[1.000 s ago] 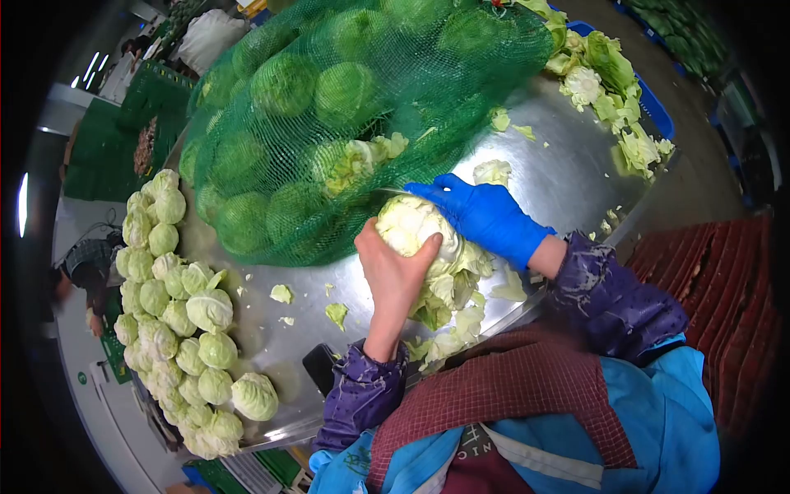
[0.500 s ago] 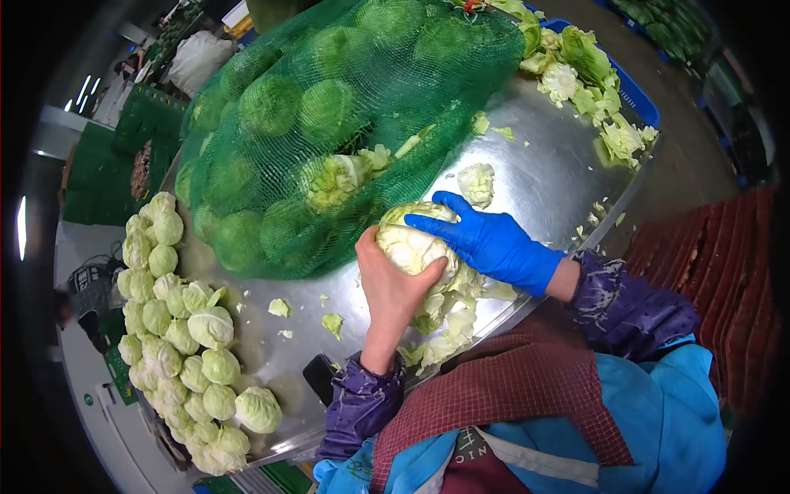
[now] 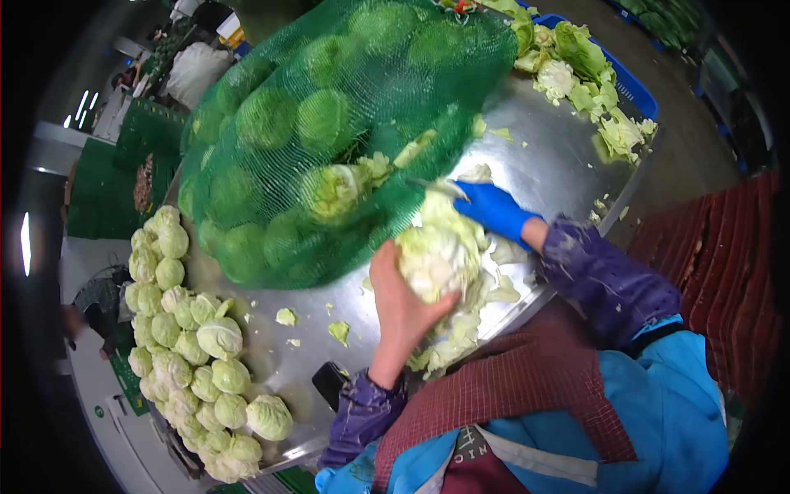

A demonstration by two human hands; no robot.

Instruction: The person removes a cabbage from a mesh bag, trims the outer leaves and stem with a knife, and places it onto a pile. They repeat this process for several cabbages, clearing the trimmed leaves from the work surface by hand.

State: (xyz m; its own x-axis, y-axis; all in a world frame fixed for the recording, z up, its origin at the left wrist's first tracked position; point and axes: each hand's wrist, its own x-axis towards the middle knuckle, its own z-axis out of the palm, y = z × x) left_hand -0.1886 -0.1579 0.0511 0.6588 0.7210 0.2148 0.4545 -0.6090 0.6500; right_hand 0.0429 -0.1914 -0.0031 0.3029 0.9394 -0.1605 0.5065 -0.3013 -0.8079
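A pale, partly stripped cabbage (image 3: 436,262) sits over loose leaves near the table's front edge. My bare left hand (image 3: 401,303) clasps its left and near side, thumb across the front. Just beyond the cabbage's far right side is my blue-gloved right hand (image 3: 496,212). Its fingers are closed around what looks like a small knife (image 3: 421,183), its thin dark blade pointing left; motion blurs it and the glove hides the grip. Peeled leaves (image 3: 461,329) lie beneath and beside the cabbage. A green mesh bag (image 3: 469,123) of cabbages stands directly beyond my hands.
Trimmed cabbages (image 3: 197,342) are heaped along the left of the metal table (image 3: 543,144). A phone (image 3: 329,380) lies by my left sleeve. Leaf scraps (image 3: 588,82) pile at the far right beside a blue crate (image 3: 629,82). Red stacked crates (image 3: 716,263) stand right.
My right hand has come off the cabbage and moved slightly away and right, with the blade now showing. The cabbage has turned and shifted a little toward me; my left hand still holds it.
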